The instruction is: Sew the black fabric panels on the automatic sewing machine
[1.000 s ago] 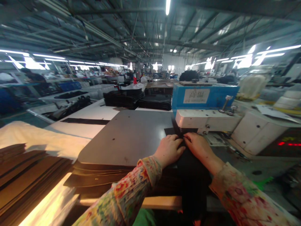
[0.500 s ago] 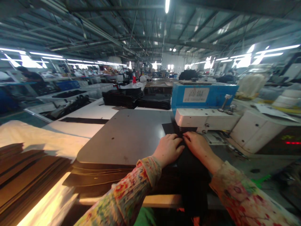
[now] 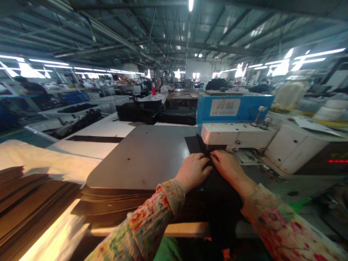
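A black fabric piece runs from under the head of a white sewing machine down over the table's front edge. My left hand grips its left side, fingers bent, wrist over the grey metal plate. Close beside it, my right hand pinches the same fabric just in front of the machine head. Both sets of fingertips nearly meet there. The needle area is hidden behind the machine head and my fingers. A far end of the fabric stands folded up on the plate.
Brown sheets lie stacked under the plate's front, with another brown stack at left. Behind are black stacked pieces and a blue box-shaped cover. A black strip lies on the white table. A person sits far left.
The far end of the black fabric shows a little more and stands up more beside the machine head. Both hands keep their hold, almost unmoved; the whole view has shifted slightly.
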The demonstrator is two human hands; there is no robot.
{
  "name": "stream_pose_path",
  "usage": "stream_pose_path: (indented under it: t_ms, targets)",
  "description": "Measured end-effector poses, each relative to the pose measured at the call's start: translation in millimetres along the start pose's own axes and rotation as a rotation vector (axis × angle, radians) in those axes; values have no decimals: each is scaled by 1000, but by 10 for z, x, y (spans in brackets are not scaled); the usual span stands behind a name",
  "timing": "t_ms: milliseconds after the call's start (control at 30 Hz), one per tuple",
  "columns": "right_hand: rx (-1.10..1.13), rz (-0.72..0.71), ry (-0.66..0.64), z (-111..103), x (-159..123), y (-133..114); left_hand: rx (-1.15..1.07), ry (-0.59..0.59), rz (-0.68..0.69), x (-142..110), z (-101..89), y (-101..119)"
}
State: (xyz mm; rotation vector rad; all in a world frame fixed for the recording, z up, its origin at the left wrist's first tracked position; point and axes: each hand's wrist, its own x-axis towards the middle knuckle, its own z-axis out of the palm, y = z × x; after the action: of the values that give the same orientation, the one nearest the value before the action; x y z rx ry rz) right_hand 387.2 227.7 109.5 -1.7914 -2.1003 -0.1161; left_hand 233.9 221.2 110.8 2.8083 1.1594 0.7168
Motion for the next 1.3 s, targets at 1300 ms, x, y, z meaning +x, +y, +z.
stream_pose_path:
  t_ms: [1300]
  targets:
    - [3, 3, 5, -5, -4, 0, -22, 3, -6, -1, 2, -2]
